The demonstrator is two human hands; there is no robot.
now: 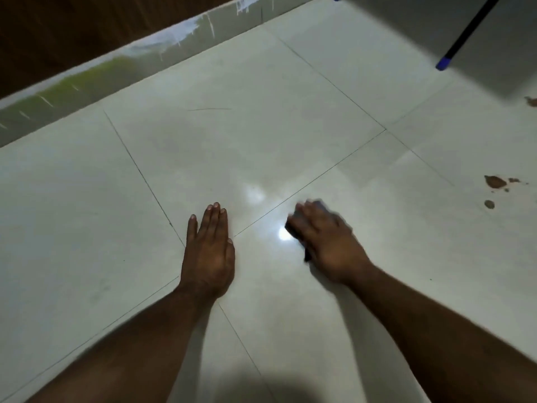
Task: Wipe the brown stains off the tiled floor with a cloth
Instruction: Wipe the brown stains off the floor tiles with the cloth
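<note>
My left hand (207,251) lies flat on the glossy white tiled floor (261,126), fingers straight and together. To its right, my right hand (328,242) presses down on a dark cloth (293,226), most of which is hidden under the palm; the hand is blurred with motion. Brown stains (495,181) sit on the tiles at the far right, well away from the cloth, with a smaller spot (489,204) below them. Another brown stain (532,101) shows at the right edge.
A tiled skirting (116,65) with paint drips runs along the back left under a dark wooden panel. A black pole with a blue tip (444,64) leans in at the top right, beside a grey blurred surface.
</note>
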